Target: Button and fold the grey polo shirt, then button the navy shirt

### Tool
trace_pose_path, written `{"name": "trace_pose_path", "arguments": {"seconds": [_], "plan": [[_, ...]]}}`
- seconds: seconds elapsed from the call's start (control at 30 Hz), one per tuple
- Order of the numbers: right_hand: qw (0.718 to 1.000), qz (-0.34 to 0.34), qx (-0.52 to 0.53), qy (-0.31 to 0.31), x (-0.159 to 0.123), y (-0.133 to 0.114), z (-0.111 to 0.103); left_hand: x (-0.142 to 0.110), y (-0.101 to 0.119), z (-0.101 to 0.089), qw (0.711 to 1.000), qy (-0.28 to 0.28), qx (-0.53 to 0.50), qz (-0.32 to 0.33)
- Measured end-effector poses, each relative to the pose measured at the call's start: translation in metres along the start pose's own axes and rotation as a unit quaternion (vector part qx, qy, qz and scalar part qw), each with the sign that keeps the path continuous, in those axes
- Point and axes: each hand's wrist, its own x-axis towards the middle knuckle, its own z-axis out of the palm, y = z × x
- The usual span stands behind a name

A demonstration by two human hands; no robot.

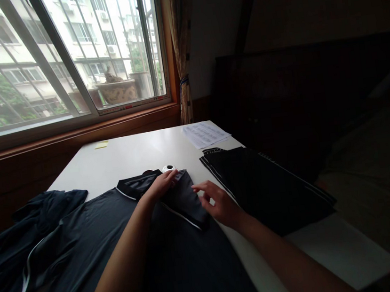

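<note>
A dark navy polo shirt [106,232] with white piping lies spread on the white table [138,148], its collar [129,189] toward the window. My left hand [164,183] rests on the shoulder beside the collar, fingers stretched out over the cloth. Just off the sleeve [186,204] on the right is my right hand [219,202], its fingers bent and apart with nothing visible between them. A small round white object with a dark centre [169,167] sits just beyond my left fingertips. More of the shirt is hidden under my left forearm.
Folded black clothing with white trim [267,184] lies on the right of the table. Printed sheets [204,134] are at the far right corner, yellow notes [101,144] at the far left. A crumpled dark garment [46,211] is at the left. A barred window [63,53] stands behind.
</note>
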Motion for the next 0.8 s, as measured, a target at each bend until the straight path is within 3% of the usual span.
{"name": "trace_pose_path", "arguments": {"seconds": [0.1,0.23,0.4,0.6,0.7,0.8], "plan": [[0.996,0.055,-0.073,0.010,0.000,0.013,-0.008,-0.008,0.003,-0.014,0.999,-0.041,0.020,-0.009],[0.988,0.091,-0.110,-0.055,-0.003,0.018,-0.010,-0.016,0.008,-0.022,0.995,-0.082,0.048,-0.015],[0.978,0.093,-0.131,-0.134,-0.008,0.017,-0.006,-0.020,0.012,-0.026,0.994,-0.085,0.065,-0.028],[0.973,0.093,-0.129,-0.167,-0.010,0.017,-0.006,-0.024,0.008,-0.035,0.986,-0.124,0.109,-0.038],[0.972,0.090,-0.118,-0.179,-0.009,0.014,-0.009,-0.024,0.010,-0.034,0.981,-0.095,0.166,-0.020],[0.973,0.087,-0.102,-0.188,-0.008,0.011,-0.012,-0.021,0.020,-0.023,0.975,-0.031,0.219,0.019]]}}
